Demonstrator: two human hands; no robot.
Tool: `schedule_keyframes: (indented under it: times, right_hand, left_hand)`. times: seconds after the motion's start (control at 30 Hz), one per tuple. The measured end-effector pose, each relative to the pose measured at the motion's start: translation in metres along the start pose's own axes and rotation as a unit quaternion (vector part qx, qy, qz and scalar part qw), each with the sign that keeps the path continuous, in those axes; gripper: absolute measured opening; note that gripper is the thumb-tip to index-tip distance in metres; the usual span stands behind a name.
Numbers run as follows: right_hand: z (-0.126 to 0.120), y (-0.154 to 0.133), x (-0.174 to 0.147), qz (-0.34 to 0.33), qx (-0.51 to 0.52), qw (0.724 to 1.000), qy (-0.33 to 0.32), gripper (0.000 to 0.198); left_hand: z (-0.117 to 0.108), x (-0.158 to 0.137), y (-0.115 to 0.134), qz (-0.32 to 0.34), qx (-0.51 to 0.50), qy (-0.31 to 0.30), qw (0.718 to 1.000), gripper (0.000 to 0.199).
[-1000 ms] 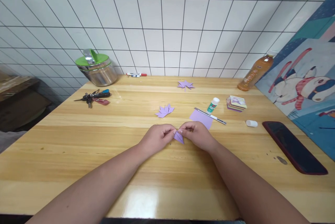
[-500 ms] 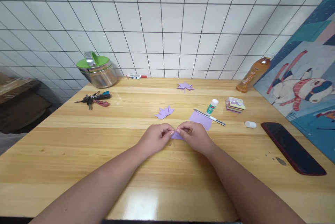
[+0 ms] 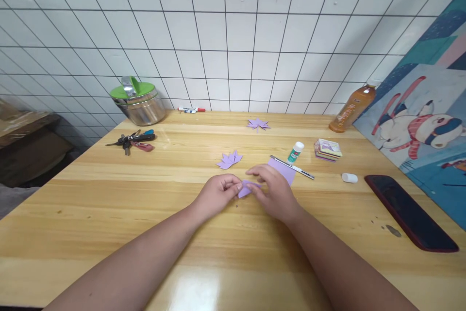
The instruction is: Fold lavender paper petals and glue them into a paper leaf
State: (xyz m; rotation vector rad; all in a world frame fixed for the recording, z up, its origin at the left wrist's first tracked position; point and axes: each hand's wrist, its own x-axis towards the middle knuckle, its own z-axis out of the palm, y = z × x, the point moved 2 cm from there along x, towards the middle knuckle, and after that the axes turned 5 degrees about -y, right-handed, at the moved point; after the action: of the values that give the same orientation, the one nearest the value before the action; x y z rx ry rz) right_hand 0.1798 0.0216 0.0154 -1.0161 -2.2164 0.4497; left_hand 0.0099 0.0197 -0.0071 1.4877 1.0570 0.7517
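Note:
A small folded piece of purple paper (image 3: pixel 245 189) is held just above the wooden table, between my two hands. My left hand (image 3: pixel 220 193) pinches its left end between thumb and forefinger. At the paper's right end, my right hand (image 3: pixel 274 192) has its thumb against or very near the edge, with the fingers raised apart from the thumb. Beyond the hands lies a folded purple paper leaf shape (image 3: pixel 229 159). Partly behind my right hand is a flat purple sheet (image 3: pixel 286 171), with a silver pen-like tool (image 3: pixel 293 167) lying across it.
An uncapped-looking glue stick (image 3: pixel 295 153) stands by the sheet; a white cap (image 3: pixel 349 178) lies rightward. Farther out are a paper stack (image 3: pixel 327 150), a purple maple leaf (image 3: pixel 258 124), a bottle (image 3: pixel 352 107), markers (image 3: pixel 191 110), keys (image 3: pixel 133 141), a lidded pot (image 3: pixel 140 105) and a phone (image 3: pixel 409 211).
My right hand's fingers have spread away from the thumb and lifted off the folded paper, showing more of it. My left hand keeps its pinch. The view has tilted slightly upward.

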Motion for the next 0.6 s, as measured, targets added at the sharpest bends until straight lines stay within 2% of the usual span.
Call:
schedule_keyframes:
  times: [0.07, 0.2, 0.4, 0.6]
  right_hand:
    - [-0.002, -0.005, -0.001, -0.053, -0.028, 0.998, 0.028, 0.031]
    - [0.000, -0.013, -0.002, -0.128, -0.107, 0.986, 0.002, 0.035]
    - [-0.001, -0.011, -0.001, -0.134, -0.153, 0.978, 0.036, 0.015]
    - [-0.003, -0.011, -0.001, -0.150, -0.184, 0.971, 0.027, 0.017]
  left_hand:
    - [-0.001, 0.001, 0.000, -0.034, -0.082, 0.025, 0.996, 0.028]
    - [-0.001, 0.000, 0.000, -0.059, -0.189, 0.034, 0.980, 0.029]
    - [-0.002, -0.002, -0.002, -0.060, -0.262, 0.026, 0.963, 0.025]
    - [-0.002, -0.001, -0.001, -0.067, -0.308, 0.024, 0.949, 0.020]
